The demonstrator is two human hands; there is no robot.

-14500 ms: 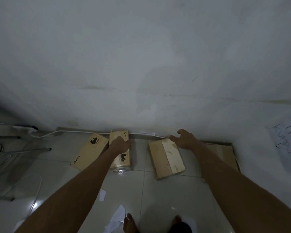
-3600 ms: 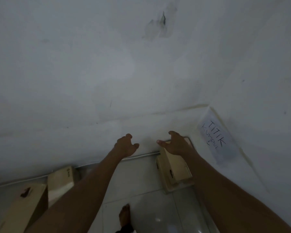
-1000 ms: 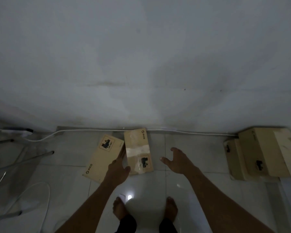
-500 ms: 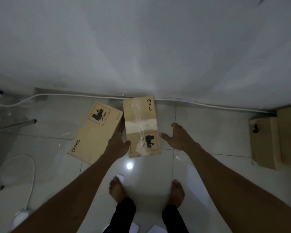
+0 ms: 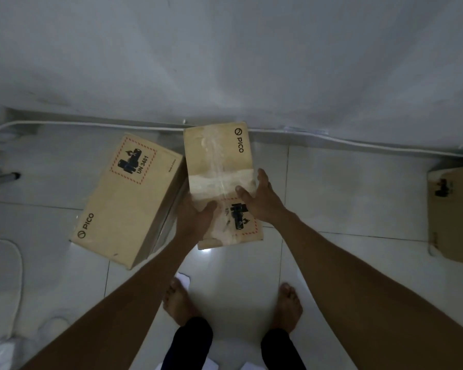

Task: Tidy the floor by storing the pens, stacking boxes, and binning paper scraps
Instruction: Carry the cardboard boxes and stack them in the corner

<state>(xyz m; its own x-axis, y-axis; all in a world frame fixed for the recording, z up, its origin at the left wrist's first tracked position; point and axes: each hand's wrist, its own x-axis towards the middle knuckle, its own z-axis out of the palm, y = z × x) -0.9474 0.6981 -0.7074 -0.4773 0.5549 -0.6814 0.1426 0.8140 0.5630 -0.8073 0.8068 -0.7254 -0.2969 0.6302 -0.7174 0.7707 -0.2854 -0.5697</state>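
Fingers of left hand and right hand clamp taped brown cardboard PICO box by long sides; likely stiff, light; glossy tape slippery, so grip bare cardboard edges

Pretty dim, greyish shot with a cool cast. One small bright glare spot on the glossy white floor tiles near the feet. Soft shadows, fisheye bending at the edges, slightly smeary detail overall.
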